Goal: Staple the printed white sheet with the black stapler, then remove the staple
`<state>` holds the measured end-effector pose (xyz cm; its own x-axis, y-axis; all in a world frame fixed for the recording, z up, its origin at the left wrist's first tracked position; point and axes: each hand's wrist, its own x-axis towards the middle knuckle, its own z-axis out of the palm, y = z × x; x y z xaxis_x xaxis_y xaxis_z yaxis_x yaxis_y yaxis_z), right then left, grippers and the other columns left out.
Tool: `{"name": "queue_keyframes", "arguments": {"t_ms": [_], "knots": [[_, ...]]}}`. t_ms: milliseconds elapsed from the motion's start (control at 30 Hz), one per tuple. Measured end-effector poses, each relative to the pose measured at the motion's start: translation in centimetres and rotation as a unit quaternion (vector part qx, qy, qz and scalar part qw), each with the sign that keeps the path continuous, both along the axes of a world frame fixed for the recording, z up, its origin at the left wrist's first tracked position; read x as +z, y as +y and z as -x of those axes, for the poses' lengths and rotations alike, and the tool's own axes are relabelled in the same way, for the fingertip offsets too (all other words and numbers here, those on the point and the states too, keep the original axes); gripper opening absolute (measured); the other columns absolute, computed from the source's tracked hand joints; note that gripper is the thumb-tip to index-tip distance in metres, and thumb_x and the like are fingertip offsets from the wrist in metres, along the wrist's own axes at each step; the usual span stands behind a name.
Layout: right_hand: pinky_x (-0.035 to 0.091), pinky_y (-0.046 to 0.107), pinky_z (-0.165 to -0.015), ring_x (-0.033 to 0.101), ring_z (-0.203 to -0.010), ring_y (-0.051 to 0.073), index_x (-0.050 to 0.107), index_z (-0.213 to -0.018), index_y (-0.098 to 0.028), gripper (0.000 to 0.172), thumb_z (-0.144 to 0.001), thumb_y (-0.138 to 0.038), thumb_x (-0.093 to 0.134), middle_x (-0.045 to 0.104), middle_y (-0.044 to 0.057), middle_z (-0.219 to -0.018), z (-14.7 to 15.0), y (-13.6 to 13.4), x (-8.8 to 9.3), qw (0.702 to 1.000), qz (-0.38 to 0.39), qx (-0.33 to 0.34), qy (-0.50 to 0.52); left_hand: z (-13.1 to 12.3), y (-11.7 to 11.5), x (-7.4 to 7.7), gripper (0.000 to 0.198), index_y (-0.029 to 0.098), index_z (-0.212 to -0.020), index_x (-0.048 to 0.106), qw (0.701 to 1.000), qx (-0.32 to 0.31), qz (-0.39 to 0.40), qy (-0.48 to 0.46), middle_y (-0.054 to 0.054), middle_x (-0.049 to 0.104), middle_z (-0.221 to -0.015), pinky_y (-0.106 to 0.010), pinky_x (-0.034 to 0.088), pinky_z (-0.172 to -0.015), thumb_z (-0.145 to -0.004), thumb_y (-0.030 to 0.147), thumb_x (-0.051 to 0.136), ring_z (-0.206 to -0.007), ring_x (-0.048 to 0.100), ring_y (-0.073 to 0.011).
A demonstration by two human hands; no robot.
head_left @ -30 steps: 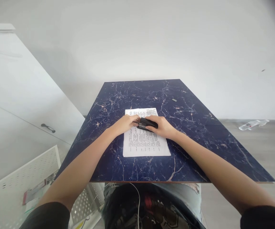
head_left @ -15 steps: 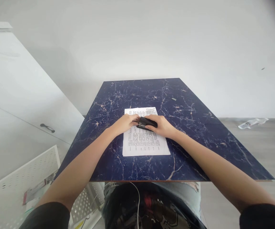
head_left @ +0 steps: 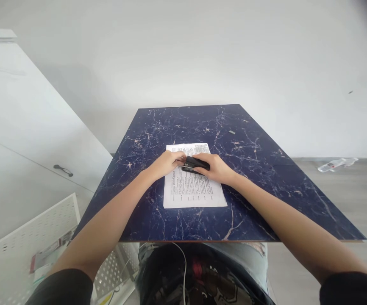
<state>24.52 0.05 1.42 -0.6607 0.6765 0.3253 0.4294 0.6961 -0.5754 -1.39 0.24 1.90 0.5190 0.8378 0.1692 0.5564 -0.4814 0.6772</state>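
A black stapler (head_left: 198, 164) is held above printed sheets of paper (head_left: 191, 192) lying on the dark blue marbled table. My right hand (head_left: 215, 167) is wrapped round the stapler's back end, thumb on the near side. At the stapler's front end, the fingers of my left hand (head_left: 171, 162) are bent and pinched together. Whether they grip the stapler's tip or something small there cannot be made out. Both hands are over the upper half of the paper.
The table (head_left: 183, 123) has a small pale green piece (head_left: 232, 132) on its far right part. To the left stand a white cabinet (head_left: 37, 118) and a white perforated basket (head_left: 8, 250) with packets inside. A clear plastic package (head_left: 336, 164) lies on the floor at right.
The fingers of my left hand have shifted slightly at the stapler's front end, and the stapler's front looks a little more parted. The paper stays where it was.
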Motion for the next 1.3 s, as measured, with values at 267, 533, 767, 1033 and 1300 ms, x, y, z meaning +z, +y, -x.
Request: {"name": "queue_keyframes", "arguments": {"t_ms": [267, 533, 767, 1033, 1300], "knots": [[0.054, 0.042, -0.088, 0.07, -0.102, 0.026, 0.067, -0.129, -0.025, 0.035, -0.096, -0.036, 0.064, 0.074, 0.009, -0.118, -0.1, 0.3, -0.5, 1.0, -0.006, -0.012, -0.006, 0.7, -0.1, 0.8, 0.016, 0.021, -0.11, 0.072, 0.987, 0.115, -0.06, -0.095, -0.007, 0.078, -0.1, -0.032, 0.061, -0.083, -0.098, 0.026, 0.062, -0.084, 0.078, -0.019], [0.054, 0.041, -0.086, 0.07, -0.098, 0.025, 0.066, -0.129, -0.025, 0.034, -0.096, -0.035, 0.064, 0.074, 0.009, -0.116, 0.0, 0.3, -0.3, 1.0, 0.001, -0.009, -0.005, 1.3, 0.1, 0.8, 0.02, 0.018, -0.095, 0.072, 0.98, 0.142, -0.007, -0.141, -0.006, 0.072, -0.092, -0.023, 0.053, -0.056, -0.099, 0.03, 0.056, -0.056, 0.067, -0.0095], [0.054, 0.042, -0.088, 0.07, -0.099, 0.025, 0.066, -0.129, -0.026, 0.034, -0.096, -0.034, 0.065, 0.074, 0.008, -0.115, -0.1, 0.3, -0.4, 1.0, -0.002, -0.011, -0.001, 1.4, 0.0, 0.8, 0.018, 0.017, -0.097, 0.061, 0.962, 0.141, 0.072, -0.223, -0.006, 0.071, -0.081, -0.019, 0.044, -0.042, -0.101, 0.033, 0.053, -0.052, 0.062, -0.0098], [0.054, 0.041, -0.087, 0.07, -0.097, 0.024, 0.065, -0.129, -0.025, 0.034, -0.096, -0.032, 0.064, 0.074, 0.008, -0.114, -0.1, 0.2, -0.2, 1.0, -0.001, -0.006, -0.002, 1.7, 0.0, 0.4, 0.02, 0.017, -0.113, 0.074, 0.915, 0.132, 0.204, -0.321, -0.013, 0.076, -0.112, -0.028, 0.065, -0.075, -0.099, 0.025, 0.063, -0.082, 0.074, -0.014], [0.054, 0.042, -0.088, 0.07, -0.101, 0.026, 0.066, -0.13, -0.025, 0.035, -0.098, -0.037, 0.064, 0.074, 0.009, -0.118, -0.2, 0.3, -0.4, 1.0, -0.003, -0.006, -0.003, 2.3, 0.8, -0.1, 0.018, 0.018, -0.11, 0.079, 0.857, 0.233, 0.271, -0.371, -0.011, 0.078, -0.108, -0.029, 0.067, -0.089, -0.097, 0.016, 0.067, -0.093, 0.077, -0.0158]]}}
